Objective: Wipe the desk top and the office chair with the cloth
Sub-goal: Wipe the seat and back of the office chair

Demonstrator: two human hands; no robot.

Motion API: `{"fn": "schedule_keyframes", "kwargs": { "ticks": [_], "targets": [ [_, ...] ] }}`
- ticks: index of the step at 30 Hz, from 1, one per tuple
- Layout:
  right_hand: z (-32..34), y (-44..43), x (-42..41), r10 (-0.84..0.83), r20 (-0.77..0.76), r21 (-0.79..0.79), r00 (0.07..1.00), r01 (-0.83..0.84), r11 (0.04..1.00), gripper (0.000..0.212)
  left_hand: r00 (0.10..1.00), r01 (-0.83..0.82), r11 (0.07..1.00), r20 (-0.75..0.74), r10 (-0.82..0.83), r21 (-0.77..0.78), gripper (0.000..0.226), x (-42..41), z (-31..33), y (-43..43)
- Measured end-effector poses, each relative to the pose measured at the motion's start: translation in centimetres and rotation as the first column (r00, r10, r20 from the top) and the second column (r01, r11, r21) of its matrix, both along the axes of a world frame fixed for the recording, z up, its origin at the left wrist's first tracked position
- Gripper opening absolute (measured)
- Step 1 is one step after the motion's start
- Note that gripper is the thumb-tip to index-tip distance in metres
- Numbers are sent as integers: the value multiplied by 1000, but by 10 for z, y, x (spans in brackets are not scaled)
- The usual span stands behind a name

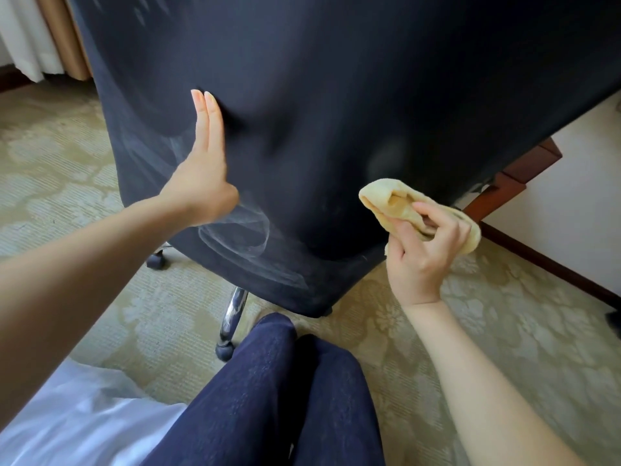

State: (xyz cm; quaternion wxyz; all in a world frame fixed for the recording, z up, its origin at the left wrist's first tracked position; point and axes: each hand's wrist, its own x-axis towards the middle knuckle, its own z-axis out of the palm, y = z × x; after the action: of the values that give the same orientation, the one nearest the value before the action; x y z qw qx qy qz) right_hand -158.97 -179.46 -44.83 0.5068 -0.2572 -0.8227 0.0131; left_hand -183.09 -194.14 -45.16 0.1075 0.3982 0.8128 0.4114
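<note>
The left hand (201,176) laid straight fingers, held together, against the dark fabric office chair back (336,112). The right hand (423,243) clamped the folded yellow cloth (386,203) just beside it. A reddish wooden desk (524,169) stood behind.

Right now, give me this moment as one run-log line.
left hand: flat against chair back | right hand: gripping cloth near its lower right edge, contact unclear | phase: chair wipe | pale streaks lower left
</note>
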Motion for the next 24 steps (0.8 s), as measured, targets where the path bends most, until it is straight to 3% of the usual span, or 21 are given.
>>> {"fn": "schedule_keyframes", "kwargs": {
  "ticks": [2,5,7,10,14,17,19,24],
  "targets": [
    [-21,0,1,-31,4,-51,1000,31,998,36,999,-4,1000,-35,4,14,114,-1,-3,1],
    [-50,-1,4,-57,-24,-322,998,46,946,15,999,-23,1000,-42,24,19,115,-1,-9,2],
    [-65,-5,6,-38,-2,-467,999,33,884,24,998,-32,999,-45,34,40,116,-1,-11,2],
    [-85,-9,12,12,123,-536,992,57,842,15,998,-30,997,-45,33,70,116,-1,-12,2],
    [-99,-6,18,-26,358,-333,933,154,930,36,999,8,999,-40,-6,52,116,-4,-11,-2],
    [-85,-2,24,-12,516,-49,857,44,998,30,1000,23,1000,-14,-23,17,116,-4,-6,-5],
    [-71,1,26,9,540,148,842,-106,983,30,1000,30,1000,-3,-30,3,116,-5,-5,-6],
    [-26,-3,4,12,464,308,886,-174,935,35,998,56,997,-21,-55,44,114,-7,-8,-10]
  ]
}}
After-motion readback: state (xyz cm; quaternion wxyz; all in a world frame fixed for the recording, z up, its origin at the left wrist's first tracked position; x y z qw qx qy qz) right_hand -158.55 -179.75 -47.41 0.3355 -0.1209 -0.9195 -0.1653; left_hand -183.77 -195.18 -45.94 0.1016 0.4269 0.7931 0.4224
